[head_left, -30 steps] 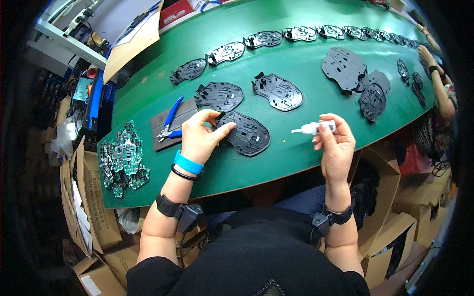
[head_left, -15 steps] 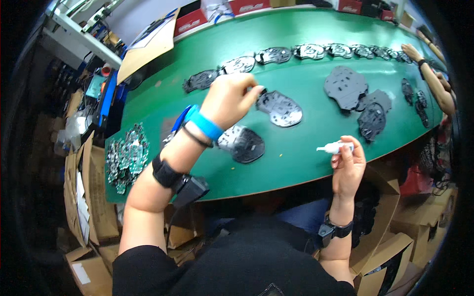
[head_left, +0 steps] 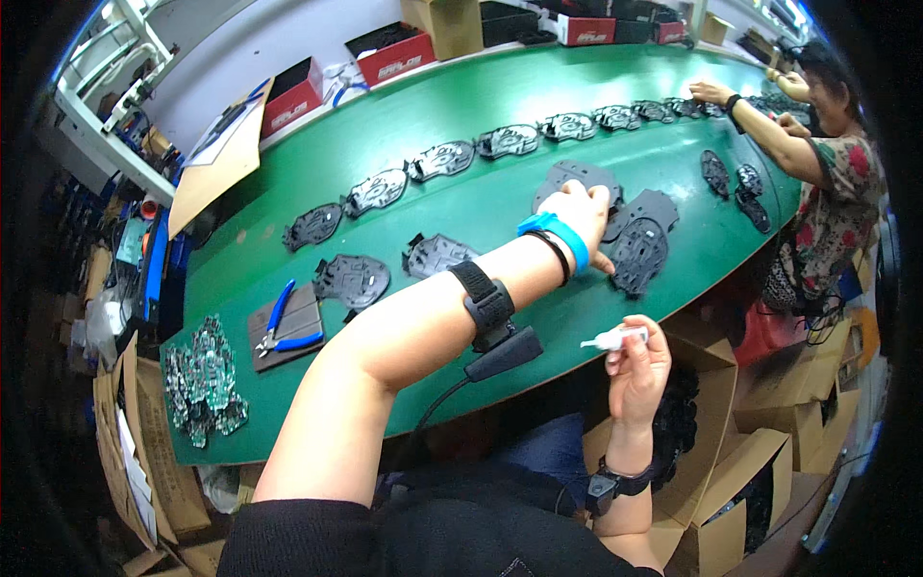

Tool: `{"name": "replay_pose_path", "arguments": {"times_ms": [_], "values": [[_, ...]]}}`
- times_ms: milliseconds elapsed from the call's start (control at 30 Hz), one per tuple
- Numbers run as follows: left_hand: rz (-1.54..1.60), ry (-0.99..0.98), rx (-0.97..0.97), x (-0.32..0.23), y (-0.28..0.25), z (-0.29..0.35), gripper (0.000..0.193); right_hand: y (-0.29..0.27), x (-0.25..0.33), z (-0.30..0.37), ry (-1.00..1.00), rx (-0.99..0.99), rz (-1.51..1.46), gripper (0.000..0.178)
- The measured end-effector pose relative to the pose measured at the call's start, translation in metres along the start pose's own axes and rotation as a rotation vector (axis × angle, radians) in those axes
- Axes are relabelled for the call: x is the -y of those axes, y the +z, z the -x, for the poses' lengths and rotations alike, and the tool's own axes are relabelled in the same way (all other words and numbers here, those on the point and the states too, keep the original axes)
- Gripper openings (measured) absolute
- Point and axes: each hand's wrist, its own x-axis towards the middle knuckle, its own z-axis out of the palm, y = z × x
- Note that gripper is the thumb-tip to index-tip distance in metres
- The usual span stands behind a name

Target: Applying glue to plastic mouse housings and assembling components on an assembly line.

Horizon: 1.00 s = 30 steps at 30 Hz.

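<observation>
In my right hand a small white dropper bottle is pinched, its thin nozzle pointing left, just off the table's front edge. My left hand reaches across to the loose dark plastic plates on the right. Its thumb stands apart from the other fingers, which are partly hidden; I see nothing held. Beneath and beyond it lies a large grey plate; whether they touch is unclear. Beside it are a dark rounded plate and another grey plate. Two more dark plates, one and another, lie left of my forearm.
A curved row of dark plastic plates crosses the green table. Blue-handled pliers rest on a brown pad; green circuit boards are heaped at left. A co-worker's arm reaches in at far right. Open cardboard boxes stand below.
My left hand has swung right, from the two near plates to the loose plates. The right hand still holds the bottle. The view has shifted, bringing the pliers and co-worker into sight.
</observation>
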Motion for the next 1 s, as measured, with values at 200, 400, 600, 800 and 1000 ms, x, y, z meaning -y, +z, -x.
{"name": "replay_pose_path", "arguments": {"times_ms": [200, 400, 600, 800, 1000], "values": [[-0.003, 0.124, -0.041, 0.015, 0.002, 0.016, 0.014, 0.002, 0.004, -0.002, 0.000, 0.002, -0.013, 0.019], [0.059, -0.064, -0.309, 0.042, -0.041, 0.056, 0.013, 0.003, -0.004, 0.004, 0.009, 0.052, -0.013, 0.019], [1.012, -0.330, -0.361, 0.097, -0.072, 0.153, 0.019, 0.012, -0.008, 0.008, 0.011, 0.081, -0.009, 0.019], [1.501, -0.581, -0.120, 0.063, -0.030, 0.254, 0.018, 0.038, -0.013, 0.012, 0.041, 0.168, -0.009, 0.021], [1.649, -0.553, -0.104, 0.061, -0.001, 0.289, 0.028, 0.068, -0.021, 0.020, 0.128, 0.238, 0.108, 0.024]]}}
